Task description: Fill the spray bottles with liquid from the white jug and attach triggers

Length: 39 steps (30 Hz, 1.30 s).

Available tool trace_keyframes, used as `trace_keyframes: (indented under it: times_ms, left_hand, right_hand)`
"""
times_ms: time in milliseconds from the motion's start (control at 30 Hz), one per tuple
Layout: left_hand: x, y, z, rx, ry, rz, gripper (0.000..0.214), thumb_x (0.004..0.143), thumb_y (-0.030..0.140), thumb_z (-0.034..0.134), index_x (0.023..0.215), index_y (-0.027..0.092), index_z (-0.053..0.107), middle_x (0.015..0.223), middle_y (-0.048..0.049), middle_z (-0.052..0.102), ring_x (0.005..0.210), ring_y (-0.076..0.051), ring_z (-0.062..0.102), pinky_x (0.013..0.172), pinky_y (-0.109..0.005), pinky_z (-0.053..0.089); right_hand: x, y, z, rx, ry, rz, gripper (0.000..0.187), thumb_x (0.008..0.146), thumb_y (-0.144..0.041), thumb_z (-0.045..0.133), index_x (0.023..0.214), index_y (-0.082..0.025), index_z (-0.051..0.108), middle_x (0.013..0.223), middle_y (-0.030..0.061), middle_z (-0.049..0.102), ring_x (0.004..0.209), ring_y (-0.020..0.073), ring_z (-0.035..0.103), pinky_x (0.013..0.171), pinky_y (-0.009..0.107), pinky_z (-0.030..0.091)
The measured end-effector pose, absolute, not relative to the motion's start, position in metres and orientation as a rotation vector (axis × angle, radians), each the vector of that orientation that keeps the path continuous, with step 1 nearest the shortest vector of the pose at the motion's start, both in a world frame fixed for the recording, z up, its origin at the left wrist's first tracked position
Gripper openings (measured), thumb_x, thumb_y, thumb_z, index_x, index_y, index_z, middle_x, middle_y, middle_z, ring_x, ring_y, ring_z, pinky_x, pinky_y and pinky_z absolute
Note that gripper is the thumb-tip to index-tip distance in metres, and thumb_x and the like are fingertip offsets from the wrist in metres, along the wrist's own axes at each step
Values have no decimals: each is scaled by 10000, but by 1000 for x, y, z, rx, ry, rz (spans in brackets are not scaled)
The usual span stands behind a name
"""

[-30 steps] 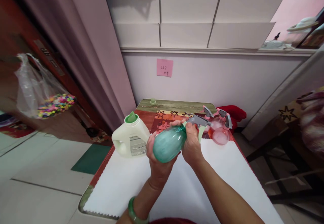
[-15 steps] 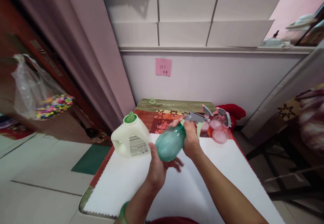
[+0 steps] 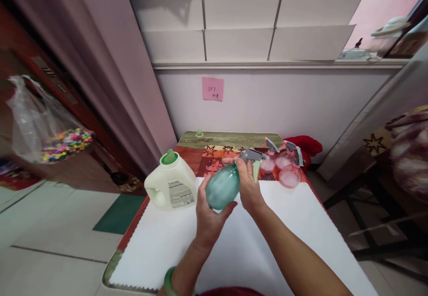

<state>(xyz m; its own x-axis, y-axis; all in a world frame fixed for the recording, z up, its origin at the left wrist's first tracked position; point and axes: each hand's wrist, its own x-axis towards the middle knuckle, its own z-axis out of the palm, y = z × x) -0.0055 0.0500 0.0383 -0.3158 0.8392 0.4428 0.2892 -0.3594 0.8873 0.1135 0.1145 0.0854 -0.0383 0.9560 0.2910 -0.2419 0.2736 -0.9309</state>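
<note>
Tilted above the table is a green spray bottle with a grey trigger head, its inside cloudy. My left hand cups the rounded base, thumb and fingers on either side. My right hand is closed round the neck just under the trigger head; some of its fingers are hidden behind the bottle. To the left stands a large cream jug, uncapped, with a green spout in its mouth. Several pink spray bottles with grey trigger heads stand together to the right.
A white cloth covers most of the patterned table. A small green cap sits at the far left edge. Behind are a wall with a pink note and a red item. A bag of colourful bits hangs left.
My left hand has turned from reaching beneath the bottle to cupping its base. The bottle has shifted slightly, and my right hand stays at its neck.
</note>
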Motion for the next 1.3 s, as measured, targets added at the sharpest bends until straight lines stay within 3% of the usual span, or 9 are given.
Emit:
trace_keyframes:
  times_ms: [167,333,433,567,667,833,1067,1167,1300]
  left_hand:
    - [-6,58,32,1829,1583,1915,884,667,321,898,1433,265,460,1396,-154,560,1351,-357,510,1133,-571,389]
    - [-2,52,41,1097,1229,1634,857,656,355,898,1397,250,481,1392,-133,581,1248,-328,587,1016,-484,508]
    - [-2,47,47,815,931,1488,773,684,329,865,1364,249,506,1277,-103,631,1075,-272,639,879,-442,574]
    - [-5,42,47,692,772,1395,661,699,348,834,1295,240,567,1180,-92,660,957,-251,655,808,-445,588]
    - [-6,40,43,671,682,1308,613,727,414,800,1269,215,593,1122,-118,697,915,-282,690,771,-455,582]
    - [-5,38,36,645,550,1226,581,743,514,764,1198,168,663,1031,-137,732,869,-315,718,711,-423,559]
    - [-13,39,27,550,338,1036,871,757,820,562,1162,61,695,1090,-221,714,768,-264,710,577,-326,524]
    - [-14,41,25,523,281,985,944,763,878,464,1143,45,693,1028,-219,716,649,-217,691,464,-273,474]
    - [-13,41,19,476,233,953,1003,766,919,353,1167,58,675,944,-183,712,523,-170,646,360,-236,385]
  right_hand:
    - [102,110,78,-920,-1044,1070,418,888,-604,608,1157,-292,680,1225,68,702,1296,293,568,1066,462,499]
    - [100,96,85,-940,-1016,1106,518,913,-564,608,1315,-239,635,1292,86,681,1299,275,573,1067,411,481]
    - [110,93,90,-925,-1065,1154,538,917,-555,618,1347,-232,631,1222,78,712,1245,272,596,967,377,518]
    - [119,96,98,-891,-1107,1217,358,908,-537,641,1072,-229,723,814,7,696,796,197,633,708,307,509]
    - [120,100,100,-825,-1008,1294,307,818,-509,751,873,-218,671,718,-31,632,654,142,559,647,276,473]
    - [122,103,95,-690,-874,1456,441,678,-435,880,968,-252,603,867,-15,682,745,166,629,711,292,513]
    - [131,98,102,-563,-1096,1574,512,833,-538,679,1267,-273,619,1119,69,749,1037,280,696,859,403,554]
    - [133,102,102,-508,-1068,1694,485,908,-591,556,1235,-251,667,1130,89,758,1068,291,697,872,430,559]
    - [131,110,101,-523,-1045,1724,437,813,-539,733,1115,-223,708,1053,90,782,1031,278,714,916,423,545]
